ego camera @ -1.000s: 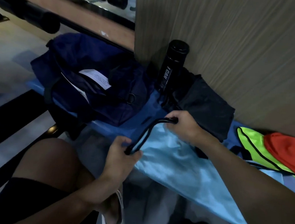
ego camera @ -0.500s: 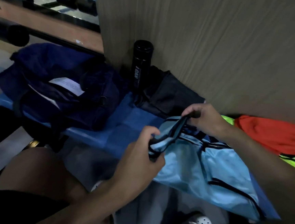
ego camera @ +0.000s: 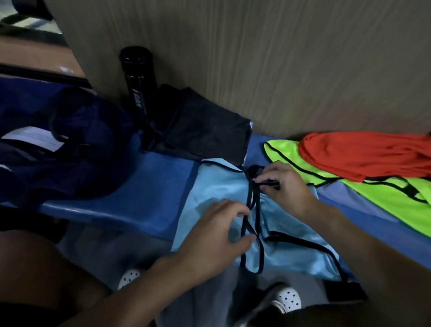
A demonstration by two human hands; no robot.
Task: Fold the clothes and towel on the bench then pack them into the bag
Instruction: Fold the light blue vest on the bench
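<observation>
Lying doubled on the worktop (ego camera: pixel 142 183) now, no longer lifted, the light blue bib (ego camera: pixel 220 187) has its first fold: right fingers (ego camera: pixel 268 174) pinch its black trim, left fingers (ego camera: pixel 233 212) spread, pressing it flat just nearer.

Both arms reach forward and down from the lower edge of the view, bare to the elbow. The left forearm (ego camera: pixel 130 294) rises from bottom centre, its wrist straight, and the left hand (ego camera: pixel 213 238) lies palm down with thumb and forefinger curved into an open C, both tips touching the black trim (ego camera: pixel 254 200); whether they pinch it cannot be told. The right forearm (ego camera: pixel 358 249) comes in from the lower right, crossing farther forward. The right hand (ego camera: pixel 286 193) is knuckles up, its fingers (ego camera: pixel 265 173) curled and pinching the trim's upper end against the thumb. The hands are near each other, not touching.
</observation>
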